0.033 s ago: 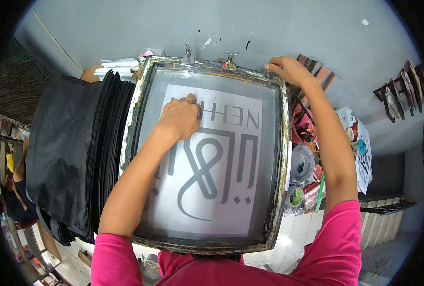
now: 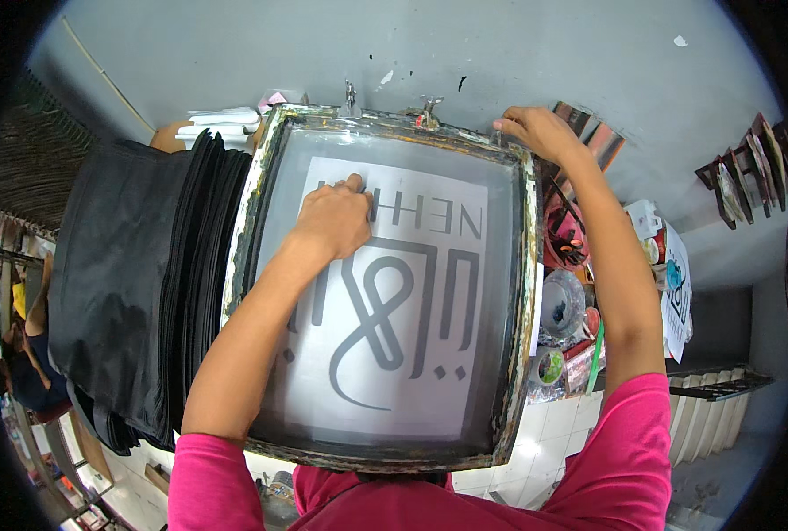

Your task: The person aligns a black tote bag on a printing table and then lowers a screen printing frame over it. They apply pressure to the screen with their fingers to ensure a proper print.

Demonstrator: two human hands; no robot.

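Note:
In front of me lies a screen-printing frame [image 2: 532,292], its rim crusted with dried paint. Through its greyish mesh [image 2: 503,212] shows a white sheet [image 2: 434,411] with bold dark, mirrored lettering and a looping design. My left hand [image 2: 336,217] rests on the upper left of the mesh over the lettering, fingers curled under and closed, with nothing visible in them. At the frame's far right corner, my right hand [image 2: 540,131] pinches a small metal clamp, mostly hidden by the fingers. Two more metal clamps, a left one [image 2: 350,102] and a middle one [image 2: 428,113], stand along the far edge.
A thick stack of black fabric bags [image 2: 119,283] stands against the frame's left side. White folded pieces [image 2: 221,124] lie behind it. On the right are a pink container [image 2: 564,234], a clear plastic tub [image 2: 560,305] and tape rolls [image 2: 550,365]. A grey wall [image 2: 544,53] rises behind.
My right fingers have shifted very slightly at the far corner. My left hand and the frame have stayed in place.

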